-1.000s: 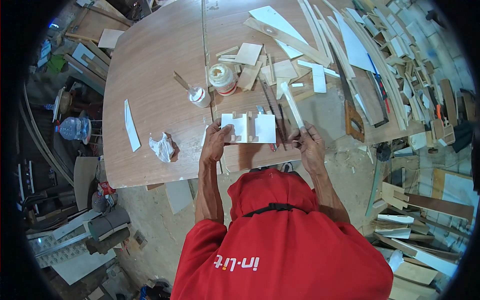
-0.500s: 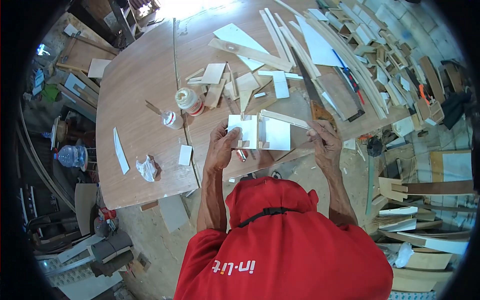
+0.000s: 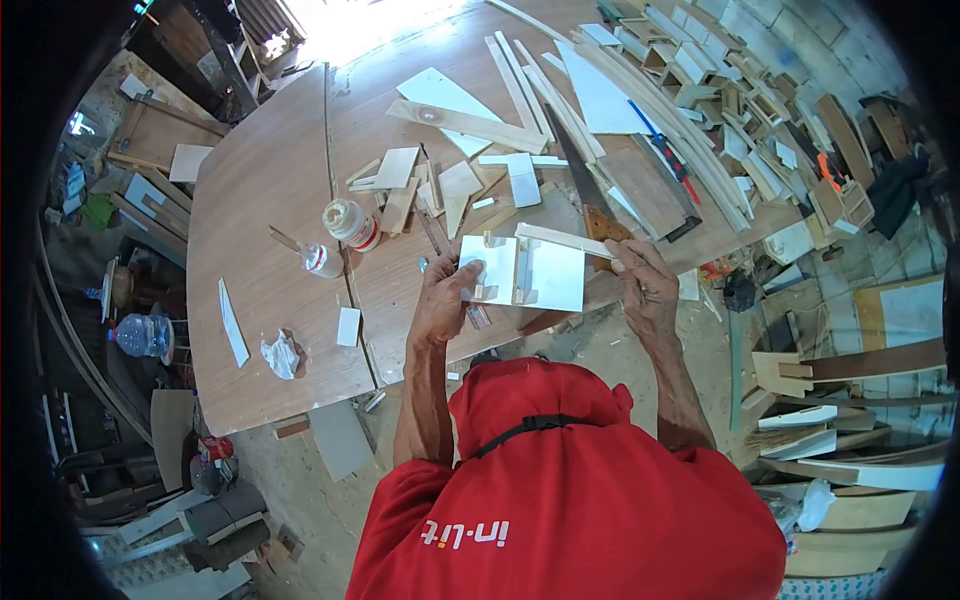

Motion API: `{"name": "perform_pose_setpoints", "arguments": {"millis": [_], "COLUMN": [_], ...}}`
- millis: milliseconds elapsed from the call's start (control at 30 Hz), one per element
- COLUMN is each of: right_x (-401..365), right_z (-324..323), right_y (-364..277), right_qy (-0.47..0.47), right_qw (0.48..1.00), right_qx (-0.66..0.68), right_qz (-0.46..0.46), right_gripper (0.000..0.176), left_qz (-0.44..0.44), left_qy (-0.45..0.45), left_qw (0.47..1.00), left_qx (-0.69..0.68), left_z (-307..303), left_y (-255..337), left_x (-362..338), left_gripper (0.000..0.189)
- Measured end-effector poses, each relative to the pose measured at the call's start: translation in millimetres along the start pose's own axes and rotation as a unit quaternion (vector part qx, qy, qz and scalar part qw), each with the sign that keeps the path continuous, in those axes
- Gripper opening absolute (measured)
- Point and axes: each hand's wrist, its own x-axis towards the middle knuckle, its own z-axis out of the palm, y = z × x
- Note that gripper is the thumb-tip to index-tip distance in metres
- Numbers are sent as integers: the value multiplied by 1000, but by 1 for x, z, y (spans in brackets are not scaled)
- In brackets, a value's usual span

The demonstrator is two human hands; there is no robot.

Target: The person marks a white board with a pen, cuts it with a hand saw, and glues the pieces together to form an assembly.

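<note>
My left hand (image 3: 441, 292) grips the left edge of a white panel (image 3: 555, 279), thumb on its face. Narrow wooden pieces stand on the panel, one of them a strip (image 3: 521, 270) running across its middle. Between the closed fingers of my right hand (image 3: 643, 280) is one end of a thin pale wooden stick (image 3: 568, 240). The stick's other end is at the top of the middle strip; whether they touch I cannot tell. Both hands are above the front edge of the wooden table (image 3: 260, 200).
An open jar (image 3: 351, 224) and a smaller jar (image 3: 320, 261) with a stick in it stand left of the panel. Beyond lie wood offcuts (image 3: 398, 168), a handsaw (image 3: 600, 222) and long strips (image 3: 655, 95). A crumpled white cloth (image 3: 281, 355) is at the left.
The table and its contents have shifted left in view. The panel has tilted slightly, its right side lower, and now shows more of its face. Both hands keep their holds.
</note>
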Motion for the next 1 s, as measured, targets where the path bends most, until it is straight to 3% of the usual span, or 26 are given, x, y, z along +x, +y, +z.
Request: {"name": "perform_pose_setpoints", "arguments": {"millis": [200,400,567,600,667,800,867,1000], "right_x": [-3,1,5,6,8,11,11,5], "right_z": [0,-3,1,1,-1,-4,-4,-3], "right_y": [6,7,7,8,15,14,10,13], "right_qy": [34,-30,3,2,-58,-54,-18,-45], "right_qw": [995,996,980,979,994,990,980,989], "right_qx": [54,53,125,125,58,26,121,83], "right_qz": [74,70,157,159,74,129,158,115], "right_gripper": [26,24,23,23,22,22,22,21], "left_qz": [0,-13,-19,-20,-26,-29,-22,-13], "left_qy": [-19,-25,-28,-27,-45,-46,-40,-23], "left_qw": [999,999,999,999,998,998,998,999], "left_qx": [-49,-32,-27,-27,-29,-38,-39,-28], "left_z": [1,-6,-5,-6,-9,-9,-13,-12], "left_y": [-3,-6,0,0,0,0,-5,-8], "left_x": [5,9,8,8,8,7,9,11], "left_gripper": [24,25,26,26,27,27,27,25]}}
